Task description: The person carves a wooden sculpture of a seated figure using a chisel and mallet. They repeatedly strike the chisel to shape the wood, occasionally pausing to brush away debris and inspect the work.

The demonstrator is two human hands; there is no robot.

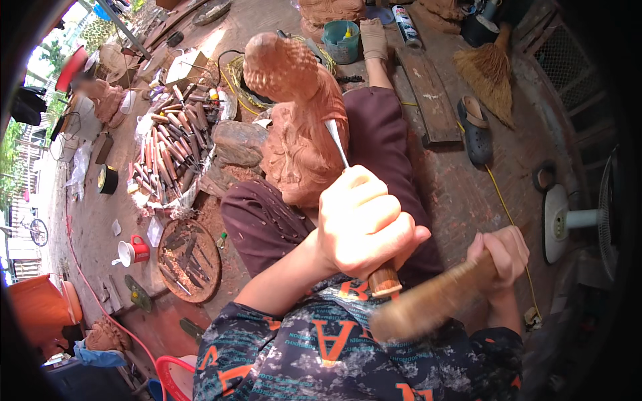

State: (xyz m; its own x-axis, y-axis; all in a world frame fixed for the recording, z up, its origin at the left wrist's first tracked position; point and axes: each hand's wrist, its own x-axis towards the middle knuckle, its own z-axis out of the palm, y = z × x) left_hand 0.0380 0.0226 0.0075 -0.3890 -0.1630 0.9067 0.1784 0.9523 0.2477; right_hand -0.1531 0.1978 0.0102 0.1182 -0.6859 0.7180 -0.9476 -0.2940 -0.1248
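A reddish-brown carved wooden statue (304, 144) with a knobbly-haired head stands between my legs. My left hand (368, 220) is closed around a wood chisel (340, 144), whose blade tip rests against the statue's side. The end of the chisel's wooden handle shows below my fist. To the right, my right hand (505, 257) grips a wooden mallet (424, 301), blurred by motion. The mallet's thick end lies near the butt of the chisel handle; a small gap seems to show between them.
Many wooden-handled chisels (175, 144) lie heaped at left on a cloth. Below them sits a round board (204, 260) with blades, near a red mug (137, 250). A plank (431, 100), clog (475, 130), broom (488, 73) and fan (578, 220) are at right; a teal bucket (340, 50) stands beyond.
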